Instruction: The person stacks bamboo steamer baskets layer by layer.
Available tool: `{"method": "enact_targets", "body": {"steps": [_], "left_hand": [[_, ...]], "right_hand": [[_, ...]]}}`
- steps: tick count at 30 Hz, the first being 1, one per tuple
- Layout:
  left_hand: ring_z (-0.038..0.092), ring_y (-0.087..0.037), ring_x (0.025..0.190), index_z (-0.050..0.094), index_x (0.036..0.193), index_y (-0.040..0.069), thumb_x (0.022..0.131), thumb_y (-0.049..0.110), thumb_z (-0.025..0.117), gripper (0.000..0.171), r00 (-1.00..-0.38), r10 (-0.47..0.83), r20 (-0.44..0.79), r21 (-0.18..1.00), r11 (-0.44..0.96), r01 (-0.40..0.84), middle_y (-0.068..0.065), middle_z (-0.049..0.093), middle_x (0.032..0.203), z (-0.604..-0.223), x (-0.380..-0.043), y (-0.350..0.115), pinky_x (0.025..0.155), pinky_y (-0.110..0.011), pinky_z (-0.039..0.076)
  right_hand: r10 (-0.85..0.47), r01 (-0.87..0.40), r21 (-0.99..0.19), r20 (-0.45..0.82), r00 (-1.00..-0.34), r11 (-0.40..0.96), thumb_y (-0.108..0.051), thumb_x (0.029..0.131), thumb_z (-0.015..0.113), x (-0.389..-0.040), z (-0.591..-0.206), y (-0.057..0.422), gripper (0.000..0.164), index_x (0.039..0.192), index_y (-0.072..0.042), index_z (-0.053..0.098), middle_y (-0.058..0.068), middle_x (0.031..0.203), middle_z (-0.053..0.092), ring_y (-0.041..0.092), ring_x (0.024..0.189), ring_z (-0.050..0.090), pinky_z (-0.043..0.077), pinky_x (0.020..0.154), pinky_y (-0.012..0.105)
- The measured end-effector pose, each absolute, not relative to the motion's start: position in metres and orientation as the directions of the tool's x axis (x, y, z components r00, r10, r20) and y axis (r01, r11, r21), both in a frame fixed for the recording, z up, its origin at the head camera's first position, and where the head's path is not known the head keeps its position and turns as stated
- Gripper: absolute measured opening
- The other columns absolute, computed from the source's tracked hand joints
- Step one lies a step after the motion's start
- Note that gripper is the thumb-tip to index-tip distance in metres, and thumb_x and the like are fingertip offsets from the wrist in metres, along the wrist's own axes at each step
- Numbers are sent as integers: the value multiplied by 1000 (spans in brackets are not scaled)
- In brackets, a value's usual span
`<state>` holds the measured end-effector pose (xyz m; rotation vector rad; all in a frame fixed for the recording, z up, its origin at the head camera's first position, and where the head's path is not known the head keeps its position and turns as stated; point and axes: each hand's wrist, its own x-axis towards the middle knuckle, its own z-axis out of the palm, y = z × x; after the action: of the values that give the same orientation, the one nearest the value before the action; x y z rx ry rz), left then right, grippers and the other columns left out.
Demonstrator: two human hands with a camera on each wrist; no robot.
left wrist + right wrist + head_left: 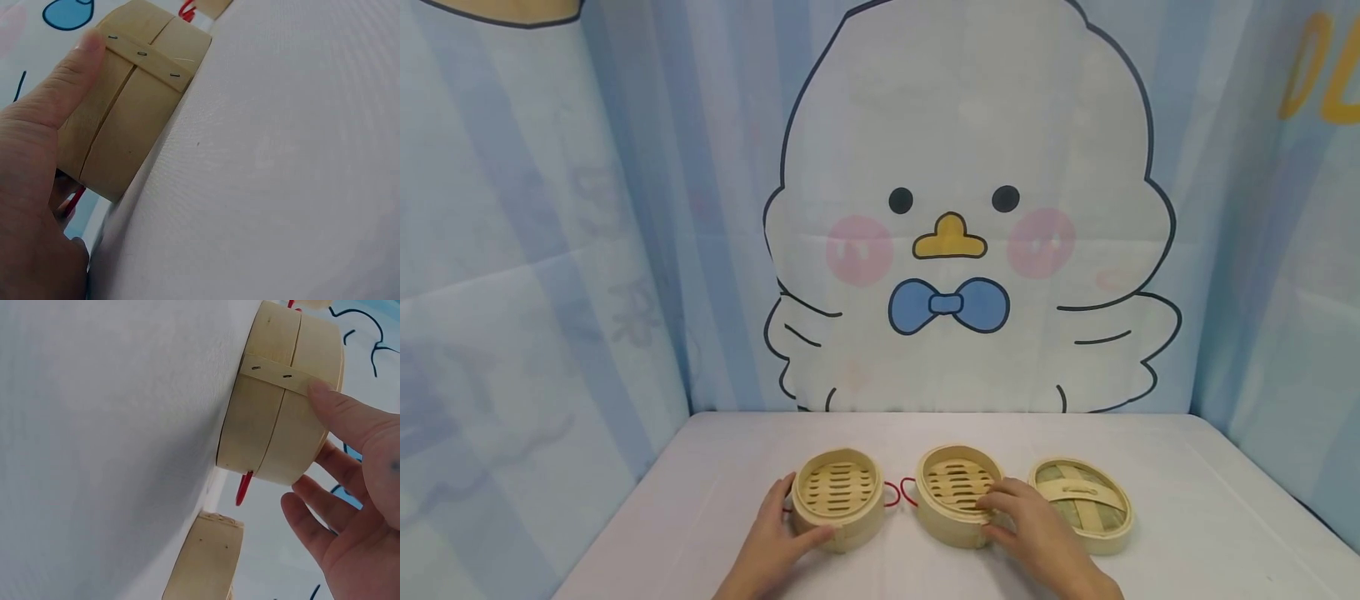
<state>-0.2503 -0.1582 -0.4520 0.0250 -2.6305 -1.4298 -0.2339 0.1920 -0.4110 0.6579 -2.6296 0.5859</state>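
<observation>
Two round bamboo steamer baskets with slatted bottoms sit side by side on the table. The left steamer basket (pixel 839 487) is held by my left hand (pixel 775 537), thumb on its front wall and fingers round its left side. In the left wrist view, the thumb lies by a stapled strip on the basket's wall (pixel 140 112). My right hand (pixel 1037 533) grips the middle steamer basket (pixel 943 523) at its right side. The right wrist view shows the thumb against that basket's wall (pixel 256 425), with the other fingers partly hidden behind the rim.
A woven bamboo steamer lid (pixel 1101 518) with a strap across its top lies to the right, behind my right hand. Red cord loops (pixel 898 494) stick out between the baskets. A printed cloth backdrop (pixel 955 367) rises behind the white table (pixel 737 442).
</observation>
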Motion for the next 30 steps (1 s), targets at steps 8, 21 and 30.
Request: {"method": "enact_targets", "body": {"steps": [8, 21, 30], "left_hand": [[48, -38, 126, 32, 151, -5, 71, 49, 90, 113, -990, -71, 126, 846, 528, 70, -26, 42, 146, -455, -249, -162, 103, -59, 41], [48, -39, 126, 32, 151, -5, 71, 48, 91, 113, -988, -65, 138, 848, 523, 84, -27, 40, 148, -455, -250, -164, 103, -61, 40], [48, -41, 128, 31, 153, -4, 69, 50, 91, 117, -990, -75, 118, 851, 521, 62, -29, 37, 151, -454, -252, -161, 106, -63, 38]], "right_hand": [[-366, -545, -316, 477, -799, 777, -14, 78, 87, -236, -413, 189, 25, 97, -24, 74, -12, 104, 63, 17, 100, 60, 54, 87, 40], [-349, -667, -201, 726, -593, 717, -6, 68, 91, -241, -420, 179, 40, 97, -26, 72, -17, 103, 60, 16, 101, 53, 49, 83, 41], [-359, -710, -168, 770, -528, 684, -6, 70, 90, -246, -411, 170, 39, 99, -23, 72, -13, 104, 61, 20, 104, 54, 46, 85, 42]]}}
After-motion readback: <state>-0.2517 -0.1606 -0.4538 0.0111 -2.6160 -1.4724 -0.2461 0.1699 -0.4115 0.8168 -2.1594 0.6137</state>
